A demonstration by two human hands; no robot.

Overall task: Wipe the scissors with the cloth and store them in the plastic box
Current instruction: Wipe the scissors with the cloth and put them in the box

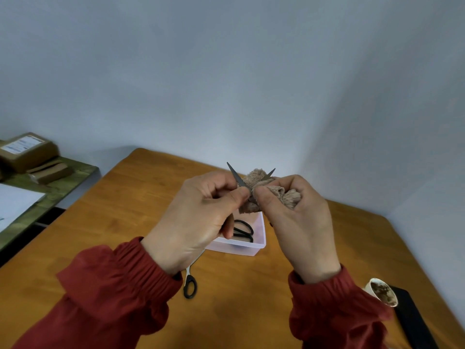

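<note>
A translucent plastic box [247, 245] sits on the wooden tabletop [125, 210], and inside it lies a pair of black-handled scissors [242, 231], its looped handles showing between the two raised hands. Above the box, the left hand [201, 217] is closed around the scissors being wiped [237, 177] — the blades are spread, two dark pointed tips poking up either side of a fuzzy, tan cloth [256, 187]. The right hand [299, 220] has its grip pinched shut on that bunched cloth, pressing it against one blade. On the tabletop just in front of the box lies another pair of scissors [190, 285], black oval handle, pale shank. At the right edge stand a stained paper cup [382, 292] and a flat black object [412, 321]. Red gathered sleeves [113, 285] cover both wrists.
</note>
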